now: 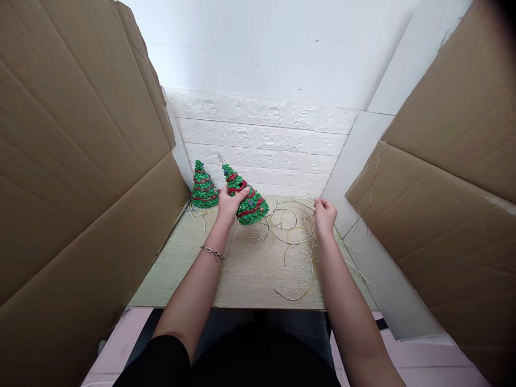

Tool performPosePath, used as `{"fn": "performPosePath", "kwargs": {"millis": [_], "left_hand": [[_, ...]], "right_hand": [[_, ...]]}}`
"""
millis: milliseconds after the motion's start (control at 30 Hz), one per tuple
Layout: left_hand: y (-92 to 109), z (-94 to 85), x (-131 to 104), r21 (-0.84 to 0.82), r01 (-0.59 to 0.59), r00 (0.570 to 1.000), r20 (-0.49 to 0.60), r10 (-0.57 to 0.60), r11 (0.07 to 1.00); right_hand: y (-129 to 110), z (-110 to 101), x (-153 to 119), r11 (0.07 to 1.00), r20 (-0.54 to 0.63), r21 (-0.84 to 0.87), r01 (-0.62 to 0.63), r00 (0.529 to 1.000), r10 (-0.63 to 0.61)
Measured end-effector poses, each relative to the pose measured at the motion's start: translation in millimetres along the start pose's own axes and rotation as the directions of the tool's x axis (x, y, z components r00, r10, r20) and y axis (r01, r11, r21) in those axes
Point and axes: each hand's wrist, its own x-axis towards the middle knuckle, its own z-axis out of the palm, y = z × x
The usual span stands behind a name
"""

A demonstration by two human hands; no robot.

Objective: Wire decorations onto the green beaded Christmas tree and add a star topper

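Observation:
My left hand [231, 203] is wrapped round the middle of a green Christmas tree figure [255, 207] with red garlands and a pale tip, tilted to the left above the table. A second green tree figure [204, 189] stands upright just left of that hand. To the right, my right hand [324, 215] pinches a thin pale cord at its fingertips, over a loose tangle of cords [303, 243]. A dark loop of cord lies between the held tree and the right hand.
Tall cardboard panels stand at the left [80, 134] and right [435, 177]. Behind the wooden table [250, 274] is a white brick-patterned wall [258, 134]. Cord ends trail near the table's right edge.

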Motion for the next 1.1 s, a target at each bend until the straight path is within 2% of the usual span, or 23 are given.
{"fn": "performPosePath", "kwargs": {"millis": [100, 200, 300, 367, 433, 500, 567, 633, 733, 767, 800, 833, 933, 1000, 1067, 1100], "left_hand": [[1.1, 0.3, -0.9, -0.006, 0.002, 1.0, 0.005, -0.002, 1.0], [2.8, 1.0, -1.9, -0.026, 0.013, 1.0, 0.011, -0.013, 1.0], [4.0, 1.2, -2.1, -0.044, 0.017, 1.0, 0.007, -0.017, 0.999], [4.6, 0.9, -2.1, -0.052, 0.019, 1.0, 0.013, -0.018, 0.998], [5.2, 0.4, -2.3, -0.061, 0.03, 0.999, 0.043, -0.028, 0.998], [6.0, 0.1, -3.1, -0.076, 0.059, 0.994, 0.095, -0.052, 0.995], [6.9, 0.2, -4.6, -0.101, 0.111, 0.981, 0.171, -0.093, 0.989], [7.6, 0.7, -6.6, -0.119, 0.181, 0.957, 0.252, -0.147, 0.976], [8.4, 1.9, -9.4, -0.12, 0.251, 0.924, 0.325, -0.201, 0.96], [8.7, 2.4, -10.0, -0.116, 0.255, 0.922, 0.33, -0.205, 0.96], [8.8, 2.9, -10.4, -0.112, 0.251, 0.923, 0.328, -0.203, 0.961], [8.9, 3.2, -10.5, -0.108, 0.243, 0.927, 0.32, -0.197, 0.964], [8.3, 3.7, -9.3, -0.095, 0.211, 0.945, 0.275, -0.178, 0.973], [6.9, 3.4, -7.6, -0.084, 0.183, 0.959, 0.235, -0.159, 0.979], [5.1, 3.1, -5.7, -0.083, 0.149, 0.974, 0.184, -0.132, 0.985], [4.3, 3.0, -4.7, -0.087, 0.131, 0.981, 0.155, -0.116, 0.988]], "right_hand": [[-5.3, -3.7, 2.0, 0.967, -0.09, 0.208, -0.146, 0.982, 0.167], [-9.8, -8.0, 3.7, 0.892, -0.142, 0.4, -0.211, 0.947, 0.288], [-11.5, -11.2, 6.3, 0.832, -0.167, 0.509, -0.222, 0.922, 0.348], [-12.0, -11.5, 7.4, 0.819, -0.142, 0.526, -0.229, 0.926, 0.35], [-12.9, -10.1, 6.5, 0.791, -0.004, 0.541, -0.288, 0.939, 0.344], [-14.6, -7.3, 2.9, 0.758, 0.226, 0.52, -0.394, 0.919, 0.323], [-17.2, -4.6, -3.0, 0.75, 0.442, 0.448, -0.487, 0.849, 0.288], [-20.1, -3.4, -10.3, 0.762, 0.605, 0.367, -0.534, 0.759, 0.241], [-23.9, -5.6, -20.2, 0.777, 0.774, 0.281, -0.563, 0.612, 0.164], [-24.6, -6.9, -22.3, 0.786, 0.798, 0.265, -0.559, 0.584, 0.147], [-24.9, -8.1, -23.6, 0.802, 0.802, 0.256, -0.54, 0.582, 0.136], [-24.8, -9.2, -24.0, 0.826, 0.786, 0.252, -0.505, 0.605, 0.129], [-22.7, -10.4, -19.5, 0.896, 0.662, 0.266, -0.357, 0.743, 0.099], [-20.7, -10.1, -13.6, 0.89, 0.58, 0.332, -0.311, 0.812, 0.067], [-18.9, -9.3, -8.3, 0.859, 0.539, 0.402, -0.317, 0.84, 0.058], [-18.3, -8.7, -6.6, 0.85, 0.542, 0.409, -0.332, 0.838, 0.066]]}}
